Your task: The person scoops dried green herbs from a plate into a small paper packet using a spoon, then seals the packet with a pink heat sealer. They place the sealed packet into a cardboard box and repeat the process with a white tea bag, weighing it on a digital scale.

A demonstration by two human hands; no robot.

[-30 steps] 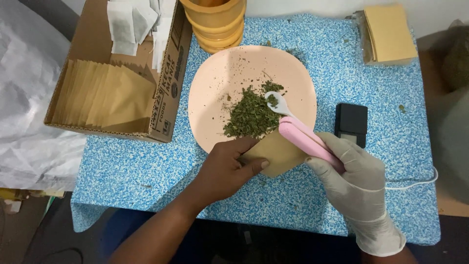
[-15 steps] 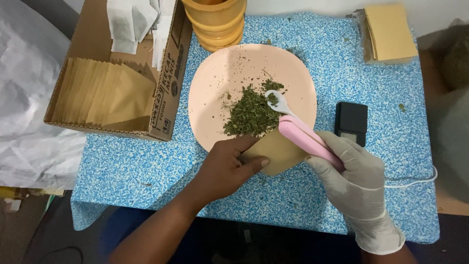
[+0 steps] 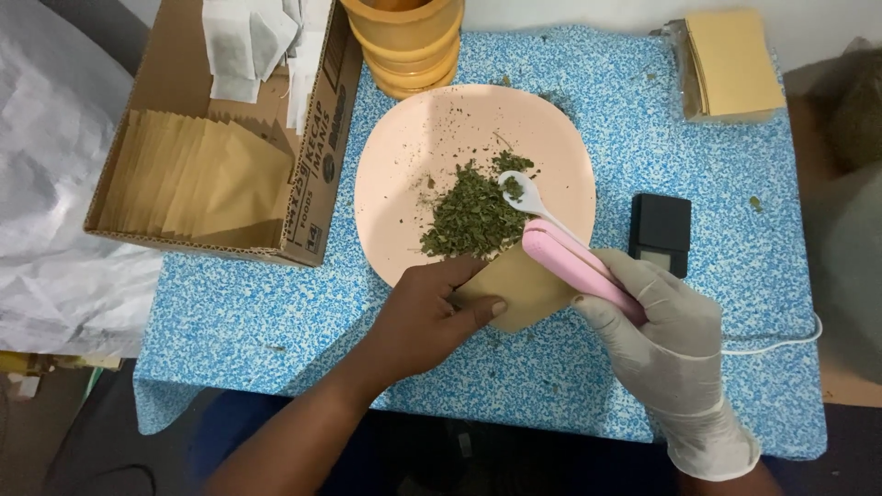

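Note:
My bare left hand (image 3: 424,317) pinches a small brown paper pouch (image 3: 525,288) at the near rim of a pale pink plate (image 3: 413,152). A heap of dried green herb flakes (image 3: 470,217) lies on the plate. My right hand (image 3: 663,332), in a white glove, grips a pink handle tipped with a small white spoon (image 3: 520,187). The spoon bowl rests at the herb heap's right edge with some flakes in it. The handle crosses just above the pouch.
A cardboard box (image 3: 317,188) at the left holds several brown pouches (image 3: 197,179) and white filter bags (image 3: 248,41). Stacked yellow tubs (image 3: 404,41) stand behind the plate. A small black scale (image 3: 660,230) lies right of it, a stack of tan pouches (image 3: 733,62) at far right.

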